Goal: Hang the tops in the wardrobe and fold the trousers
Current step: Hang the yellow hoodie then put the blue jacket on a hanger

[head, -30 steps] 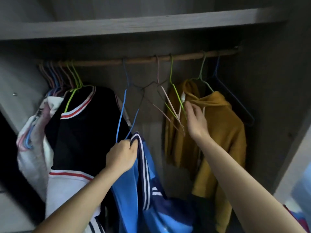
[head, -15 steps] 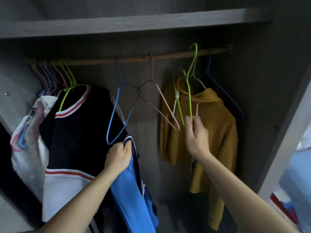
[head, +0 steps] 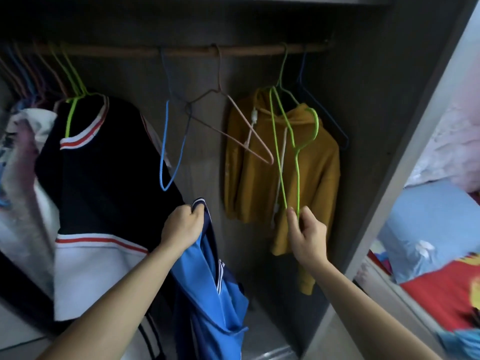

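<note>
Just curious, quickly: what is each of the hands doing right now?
Left hand: closed, holding the blue top.
Right hand: closed, pinching the green hanger, off the rail.

Blue top (head: 207, 276), navy panel, white stripes. Lime-green hanger (head: 296, 157). Mustard hoodie (head: 319, 178). Black jacket (head: 104, 165), red-white trim. Light-blue hanger (head: 166, 152).

Single view, worn on the head, looking forward and slightly down into an open wardrobe from close range. Hanging rail (head: 181, 51) near the top edge, wardrobe side panel (head: 415, 141) slanting down the right, bedding (head: 426, 224) glimpsed beyond it. Both forearms entering from the bottom edge, left hand (head: 181, 227) and right hand (head: 307, 235) mid-frame. Wide-angle bending at the borders. No second view for overlap.
</note>
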A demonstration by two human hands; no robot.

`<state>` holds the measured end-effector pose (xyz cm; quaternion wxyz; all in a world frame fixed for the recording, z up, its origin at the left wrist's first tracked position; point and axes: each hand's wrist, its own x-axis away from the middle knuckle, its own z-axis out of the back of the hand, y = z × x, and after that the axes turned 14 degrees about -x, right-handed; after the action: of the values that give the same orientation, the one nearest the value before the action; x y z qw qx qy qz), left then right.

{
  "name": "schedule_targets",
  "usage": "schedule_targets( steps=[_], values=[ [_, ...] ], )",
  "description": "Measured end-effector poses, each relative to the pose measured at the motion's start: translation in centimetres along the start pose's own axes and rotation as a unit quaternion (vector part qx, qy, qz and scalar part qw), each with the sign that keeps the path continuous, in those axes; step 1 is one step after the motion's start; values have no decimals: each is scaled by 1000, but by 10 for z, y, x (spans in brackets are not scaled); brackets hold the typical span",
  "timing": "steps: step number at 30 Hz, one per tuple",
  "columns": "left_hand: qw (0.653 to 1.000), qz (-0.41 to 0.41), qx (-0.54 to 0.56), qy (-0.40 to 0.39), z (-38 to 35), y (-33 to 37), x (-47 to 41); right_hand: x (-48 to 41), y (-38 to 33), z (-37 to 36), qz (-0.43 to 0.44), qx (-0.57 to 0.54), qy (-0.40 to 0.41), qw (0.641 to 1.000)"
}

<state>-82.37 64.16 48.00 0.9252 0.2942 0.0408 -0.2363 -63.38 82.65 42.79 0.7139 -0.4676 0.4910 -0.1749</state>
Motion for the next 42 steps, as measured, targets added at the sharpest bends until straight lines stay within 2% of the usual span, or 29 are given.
schedule_targets(
  steps=[3, 5, 8, 10, 13, 15, 18, 21, 23, 25, 27, 29, 31, 34, 36, 38, 40, 42],
  values=[
    [996, -55, -69, -26, -9, -3, 8, 16, 6, 4, -83, 18, -54, 995],
    [984, -108, -138, -24, -15, -4, 16, 24, 4, 5, -148, 8, -52, 988],
    [949, -190, -254, 0, -25, -2, 23, 38, -1, 10, -154, 48, 14, 987],
    [918, -226, -325, 7, -30, -1, 22, 52, 5, 18, -170, 92, 28, 981],
    [887, -240, -393, -11, -35, 0, 14, 82, 19, 32, -185, 168, 13, 968],
    [883, -225, -410, -32, -38, 1, 6, 99, 22, 42, -169, 155, 8, 973],
    [910, -164, -375, -68, -43, 3, -6, 111, 13, 57, -127, 106, -45, 985],
    [930, -134, -334, -75, -49, 12, -11, 117, 7, 70, -120, 100, -120, 980],
    [932, -158, -322, -59, -51, 21, -8, 117, 5, 73, -130, 123, -174, 969],
    [926, -217, -308, -37, -54, 33, 0, 112, 1, 65, -144, 137, -197, 960],
    [915, -277, -293, -22, -55, 44, 10, 100, -3, 48, -148, 137, -188, 961],
    [915, -304, -265, -21, -52, 53, 14, 85, -2, 30, -173, 141, -162, 961],
    [928, -305, -210, -34, -47, 59, 17, 73, 0, 15, -215, 149, -157, 952],
    [946, -283, -151, -44, -40, 63, 19, 61, -6, -3, -230, 148, -134, 953],
    [954, -264, -139, -33, -33, 59, 16, 53, -14, -8, -195, 129, -78, 969],
    [957, -249, -147, -2, -25, 50, 11, 53, -20, -12, -123, 105, -31, 986],
    [957, -244, -154, 35, -19, 43, 7, 60, -26, -16, -79, 83, -16, 993],
    [961, -234, -142, 49, -14, 43, 5, 63, -26, -22, -89, 76, -31, 993]
  ],
)
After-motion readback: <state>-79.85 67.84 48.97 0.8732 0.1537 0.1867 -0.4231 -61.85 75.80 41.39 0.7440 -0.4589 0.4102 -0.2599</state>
